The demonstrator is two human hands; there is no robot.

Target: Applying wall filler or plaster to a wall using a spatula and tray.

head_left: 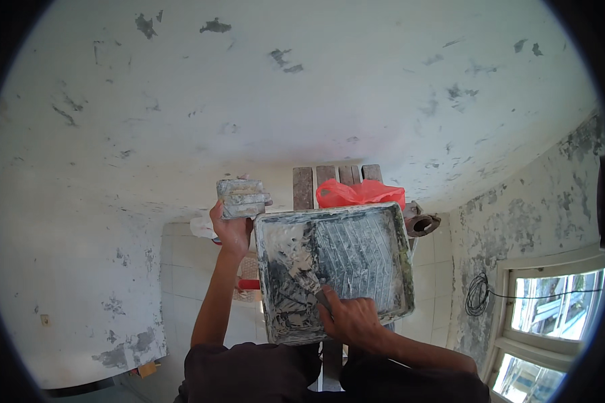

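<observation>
My left hand is raised to the left of the tray's far corner, its fingers closed round a rectangular plastering trowel caked with grey-white filler. In front of me sits a black roller tray with a ribbed slope, coated in dried and wet filler. Pale wall filler lies thick in its left part. My right hand reaches over the tray's near side and grips a putty knife by its handle. The knife's smeared blade is down in the filler.
Wooden slats show beyond the tray, with a red plastic bag on them. A dark hollow pipe-like object sits to the right. The wall ahead has grey scraped patches. A coiled black cable hangs beside the window.
</observation>
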